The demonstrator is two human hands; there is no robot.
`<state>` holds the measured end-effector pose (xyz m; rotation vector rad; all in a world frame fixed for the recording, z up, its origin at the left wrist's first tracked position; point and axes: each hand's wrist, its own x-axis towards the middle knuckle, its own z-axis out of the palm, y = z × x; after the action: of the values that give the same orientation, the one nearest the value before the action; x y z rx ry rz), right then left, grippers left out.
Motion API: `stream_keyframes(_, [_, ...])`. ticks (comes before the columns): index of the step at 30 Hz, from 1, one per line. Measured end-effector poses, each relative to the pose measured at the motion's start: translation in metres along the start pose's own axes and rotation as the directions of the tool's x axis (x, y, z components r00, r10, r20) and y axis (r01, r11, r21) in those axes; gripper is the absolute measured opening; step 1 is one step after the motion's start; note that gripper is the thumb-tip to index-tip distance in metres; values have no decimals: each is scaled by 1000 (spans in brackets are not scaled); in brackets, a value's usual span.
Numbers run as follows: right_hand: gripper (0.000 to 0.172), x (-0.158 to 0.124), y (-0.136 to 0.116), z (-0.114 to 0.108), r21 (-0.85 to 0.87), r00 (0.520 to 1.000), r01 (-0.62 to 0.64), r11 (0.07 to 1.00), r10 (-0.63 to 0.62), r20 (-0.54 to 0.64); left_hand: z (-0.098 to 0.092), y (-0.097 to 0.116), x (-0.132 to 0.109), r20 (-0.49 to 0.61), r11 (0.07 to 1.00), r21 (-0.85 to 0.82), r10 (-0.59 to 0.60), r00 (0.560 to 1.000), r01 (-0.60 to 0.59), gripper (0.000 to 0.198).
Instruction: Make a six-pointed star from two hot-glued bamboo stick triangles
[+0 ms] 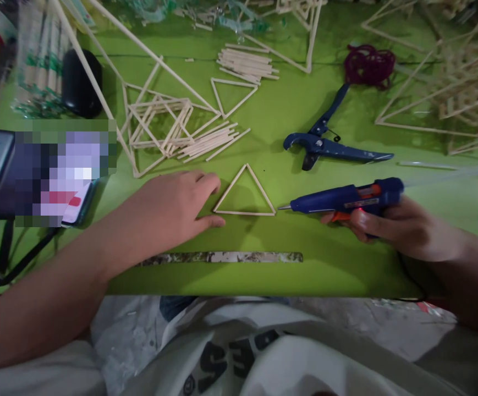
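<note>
Toward the left, your left hand (175, 201) has its thumb and fingers apart beside the stick triangle (245, 213), which lies on the green table (338, 269); toward the triangle's right corner points the blue glue gun (338, 199), your right hand (406, 228) clamped around it.

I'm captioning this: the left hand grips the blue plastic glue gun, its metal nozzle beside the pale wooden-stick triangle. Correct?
Wrong side: the head view shows the right hand gripping the blue plastic glue gun, its metal nozzle beside the pale wooden-stick triangle.
</note>
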<state>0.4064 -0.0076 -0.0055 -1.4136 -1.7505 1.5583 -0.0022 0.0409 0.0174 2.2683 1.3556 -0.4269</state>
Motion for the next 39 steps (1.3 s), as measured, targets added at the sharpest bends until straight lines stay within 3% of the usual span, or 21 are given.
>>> stream_keyframes(12, [19,-11,5,6,37,998,-13,999,10,59,7,12,0,-34,998,55,10,999,-8,49])
stream_keyframes(22, [36,-16,14,4,-34,998,-62,997,62,-17,9,32,-2,-134,977,207,-31,990,59,45])
stream_keyframes(26, [37,-16,16,4,-45,996,-86,995,85,-26,11,37,-1,-149,971,217,-66,987,97,52])
stream_keyframes(39, [38,-17,15,3,-49,993,-119,992,118,-23,8,48,3,-107,956,252,-127,986,151,64])
